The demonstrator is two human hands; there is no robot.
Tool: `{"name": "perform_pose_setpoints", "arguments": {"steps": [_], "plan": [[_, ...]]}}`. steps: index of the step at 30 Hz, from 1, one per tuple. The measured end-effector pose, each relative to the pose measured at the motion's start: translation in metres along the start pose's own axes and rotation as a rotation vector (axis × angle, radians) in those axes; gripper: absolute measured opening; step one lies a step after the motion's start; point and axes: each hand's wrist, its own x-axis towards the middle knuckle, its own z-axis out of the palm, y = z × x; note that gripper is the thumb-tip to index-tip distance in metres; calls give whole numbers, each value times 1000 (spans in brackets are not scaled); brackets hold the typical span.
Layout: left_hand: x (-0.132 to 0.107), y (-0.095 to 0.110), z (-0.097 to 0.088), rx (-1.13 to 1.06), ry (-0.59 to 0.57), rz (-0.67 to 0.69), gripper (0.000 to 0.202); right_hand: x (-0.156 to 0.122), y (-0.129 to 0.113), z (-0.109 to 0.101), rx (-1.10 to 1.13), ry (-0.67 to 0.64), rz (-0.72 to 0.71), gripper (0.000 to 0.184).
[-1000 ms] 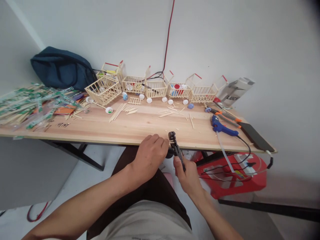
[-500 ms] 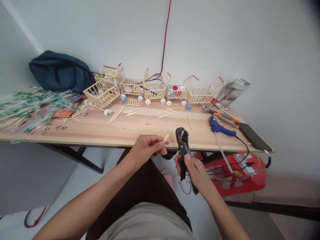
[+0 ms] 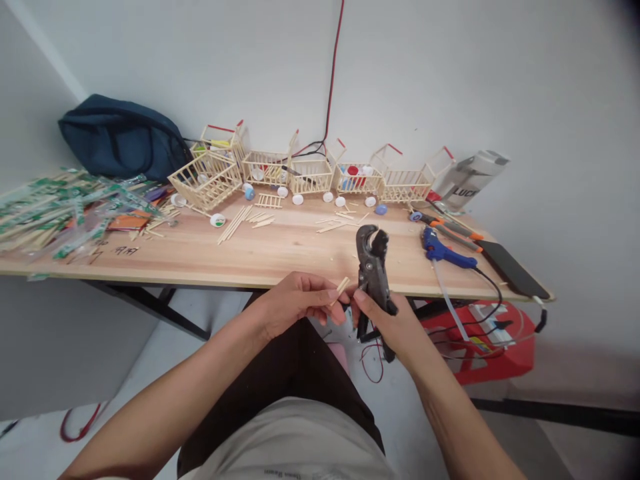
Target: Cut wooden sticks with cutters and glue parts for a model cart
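Observation:
Between the thumb and fingers of my left hand (image 3: 303, 300) are short wooden sticks (image 3: 341, 288), their pale ends pointing up and right. My right hand (image 3: 387, 320) is wrapped round the handles of a black cutter (image 3: 374, 270) with a curved jaw. The cutter stands nearly upright, its jaws apart and pointing toward the wall. Nothing shows between the jaws. Fingertips of both hands are close together in front of the table's near edge; whether they touch I cannot tell.
Several small stick carts (image 3: 310, 177) line the wall on the wooden table (image 3: 190, 263). Loose sticks (image 3: 235, 225) lie before them. On the right are a blue glue gun (image 3: 447, 253), orange-handled pliers (image 3: 457, 233) and a black phone-like slab (image 3: 513, 270). Plastic-wrapped sticks (image 3: 75, 217) and a dark bag (image 3: 125, 140) fill the left.
My right hand has raised the cutter and turned it, and its jaws now look wider apart. My left hand has shifted slightly right with the sticks, so the hands are closer together.

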Motion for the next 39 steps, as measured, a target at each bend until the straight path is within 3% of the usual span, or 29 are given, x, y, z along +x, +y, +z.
{"name": "perform_pose_setpoints", "arguments": {"steps": [9, 13, 16, 20, 23, 27, 33, 37, 39], "plan": [[1, 0, 0, 107, -14, -61, 33, 16, -7, 2, -53, -6, -72, 33], [2, 6, -8, 351, 75, 31, 28, 20, -1, 5, -35, 28, -80, 35], [8, 21, -35, 623, 326, 165, 17, 26, 3, 6, 197, 42, -42, 37], [18, 53, -91, 1136, 775, 321, 13, 43, 5, 5, 608, 7, 36, 34], [26, 72, -124, 1407, 1013, 307, 12, 60, 8, 3, 711, 7, 48, 32], [37, 73, -141, 1505, 1023, 198, 14, 76, 16, 0, 747, -1, 68, 32], [40, 62, -141, 1547, 1074, 129, 18, 78, 21, -4, 818, -76, 114, 29], [42, 64, -133, 1530, 1102, 248, 19, 79, 21, -5, 852, -93, 108, 27], [50, 64, -123, 1456, 1062, 341, 18, 80, 23, -5, 881, -99, 100, 26]]}}
